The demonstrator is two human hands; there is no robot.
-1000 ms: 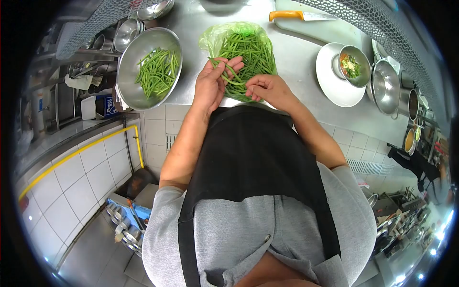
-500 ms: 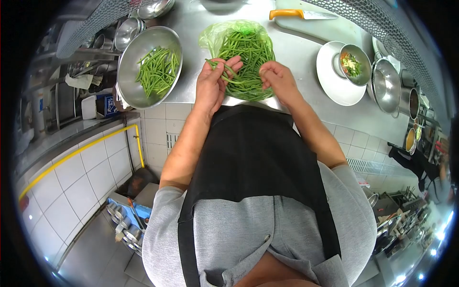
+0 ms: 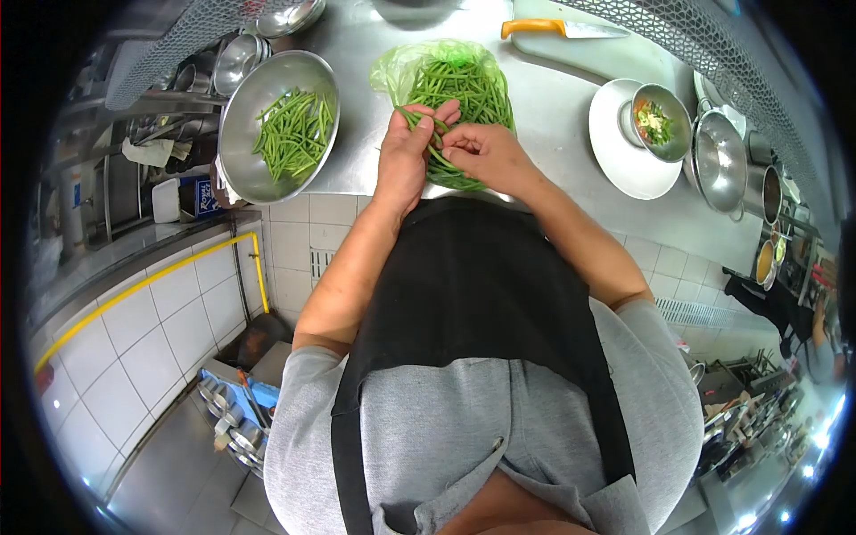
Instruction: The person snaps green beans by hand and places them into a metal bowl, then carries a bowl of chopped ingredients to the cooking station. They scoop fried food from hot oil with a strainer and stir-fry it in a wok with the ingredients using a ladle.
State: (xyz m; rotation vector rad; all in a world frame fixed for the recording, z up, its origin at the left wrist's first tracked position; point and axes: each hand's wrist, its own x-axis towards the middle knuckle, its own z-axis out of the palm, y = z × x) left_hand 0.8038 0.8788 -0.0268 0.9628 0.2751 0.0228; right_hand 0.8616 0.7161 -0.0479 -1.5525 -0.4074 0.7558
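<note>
Several green beans (image 3: pixel 414 117) are held in my left hand (image 3: pixel 407 152), between the thumb and curled fingers. My right hand (image 3: pixel 486 155) has come up against it, with thumb and fingertips pinched on the near end of the beans. Both hands are over the front of a heap of long green beans (image 3: pixel 464 94), which lies on a thin green plastic bag (image 3: pixel 390 71). To the left, a large steel bowl (image 3: pixel 234 147) holds shorter bean pieces (image 3: pixel 292 134). My hands cover part of the heap.
A knife with an orange handle (image 3: pixel 533 28) lies on a pale cutting board (image 3: pixel 615 55) at the back. A white plate (image 3: pixel 615 165) and a small steel bowl (image 3: pixel 679 134) of chopped food stand on the right. Pots and a colander (image 3: pixel 722 160) are beyond. Another person (image 3: pixel 807 330) is at far right.
My right hand has moved left from the edge of the bean heap to meet the beans in my left hand. My left hand has shifted slightly right.
</note>
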